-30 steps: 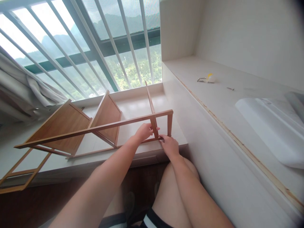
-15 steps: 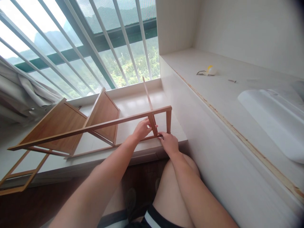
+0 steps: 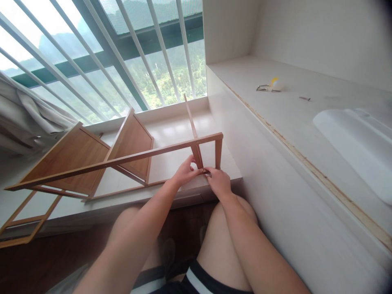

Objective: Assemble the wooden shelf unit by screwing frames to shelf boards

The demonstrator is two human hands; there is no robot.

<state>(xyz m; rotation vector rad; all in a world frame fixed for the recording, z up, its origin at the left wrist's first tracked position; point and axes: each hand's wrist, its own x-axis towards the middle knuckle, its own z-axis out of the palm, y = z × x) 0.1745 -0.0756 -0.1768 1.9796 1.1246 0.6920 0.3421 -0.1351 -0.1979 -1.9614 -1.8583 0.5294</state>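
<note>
The left hand (image 3: 185, 170) is bent at the lower end of a short, flat brown wooden crosspiece (image 3: 197, 155), its fingers partly curled and its thumb reaching to the joint; whether it grips the wood or only steadies it, I cannot tell. Just beside it, the right hand (image 3: 219, 181) has thumb and fingers drawn together, pinching a small shiny metal piece (image 3: 208, 174) at that same joint; the fingers cover most of it, so its shape is hard to make out.

Both hands work at the near side of a long brown wooden shelf frame (image 3: 165, 150) that lies on its side on a white window ledge (image 3: 171, 134). Leftward from the left hand stand its two solid brown wooden panels, the farther one partly hidden by the nearer, and beyond them a slim open wooden bar frame (image 3: 24, 221) cut off by the left edge. Well to the right of and above the right hand, on a white raised counter (image 3: 294, 118), lie a thin grey metal screw (image 3: 304, 98), a blurred yellow and translucent item (image 3: 275, 84), and a smooth white plastic piece (image 3: 358, 147) running out of view
</note>
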